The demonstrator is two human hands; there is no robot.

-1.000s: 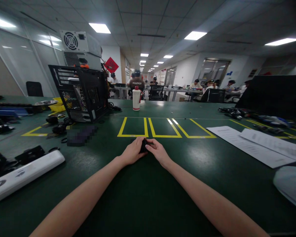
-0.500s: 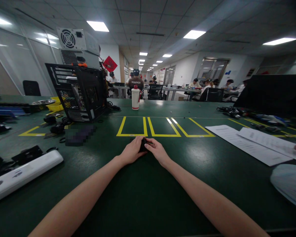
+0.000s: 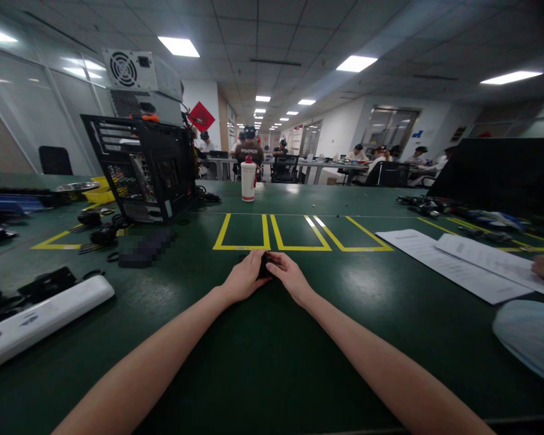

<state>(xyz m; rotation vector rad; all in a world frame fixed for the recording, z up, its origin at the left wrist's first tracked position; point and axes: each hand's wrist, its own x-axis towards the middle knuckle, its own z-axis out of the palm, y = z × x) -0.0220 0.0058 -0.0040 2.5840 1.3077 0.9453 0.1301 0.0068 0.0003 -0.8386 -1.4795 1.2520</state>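
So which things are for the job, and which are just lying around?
Seemingly for the job:
small black object held between the left hand and right hand

Seemingly just lying around:
white bottle with red lid
black metal computer case
long white bar with rounded end

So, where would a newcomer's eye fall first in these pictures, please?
Probably on the black computer case at the left, with a power supply unit stacked above it. Next, perhaps, on the left hand and right hand meeting around a small black object near the centre, just nearer than the yellow tape outlines. A red-lidded white bottle stands beyond them.
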